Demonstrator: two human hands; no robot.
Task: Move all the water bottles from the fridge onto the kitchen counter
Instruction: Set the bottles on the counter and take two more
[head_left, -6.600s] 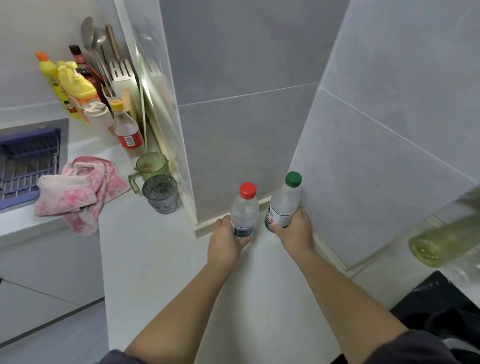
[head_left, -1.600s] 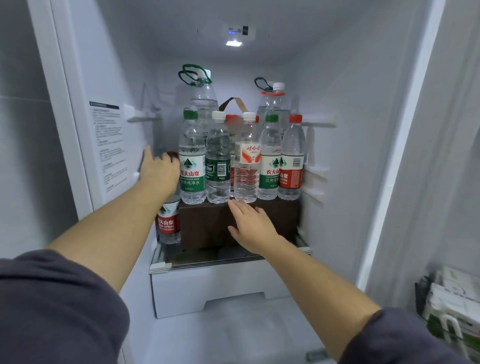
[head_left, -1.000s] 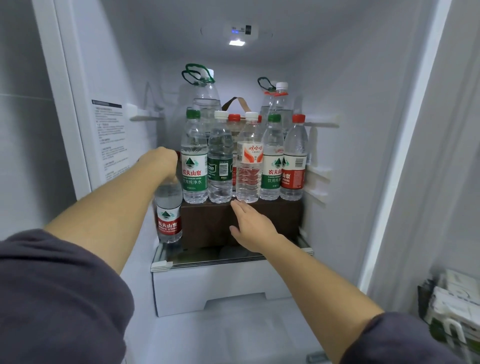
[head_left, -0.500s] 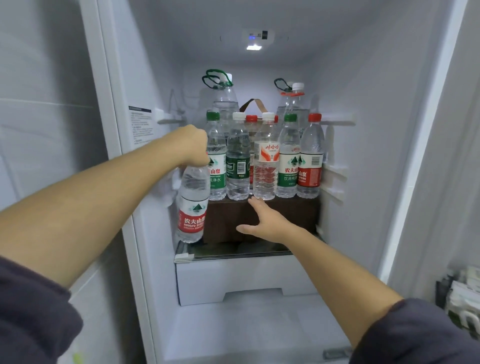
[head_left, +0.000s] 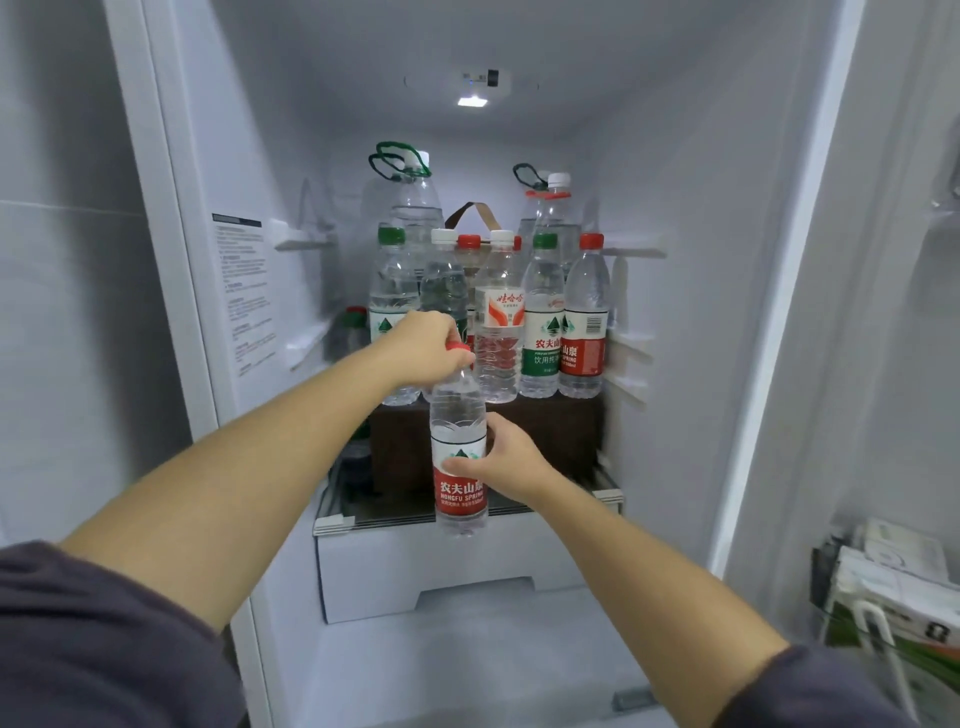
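Left hand (head_left: 415, 353) pinched the red cap and neck of the red-label bottle (head_left: 460, 499) from above, fingers curled. Right hand (head_left: 511, 457) wrapped fingers and thumb round the label band from three o'clock. This two-point hold kept the bottle upright. It was probably a transfer from the weak neck grip to the firmer body grip. The bottle hung in the air, forward of the glass shelf (head_left: 332, 519) edge and in front of the brown box (head_left: 550, 436).

At twelve o'clock, the row of bottles (head_left: 543, 322) stood on the box, close-packed, with two large jugs (head_left: 410, 202) behind. One more red-capped bottle (head_left: 356, 322) stood at ten o'clock beside the box. Fridge (head_left: 249, 156) walls closed nine and three o'clock. Withdrawal room lay open at six o'clock, above the drawer (head_left: 467, 566). Door shelf cartons (head_left: 893, 597) stood at four o'clock.
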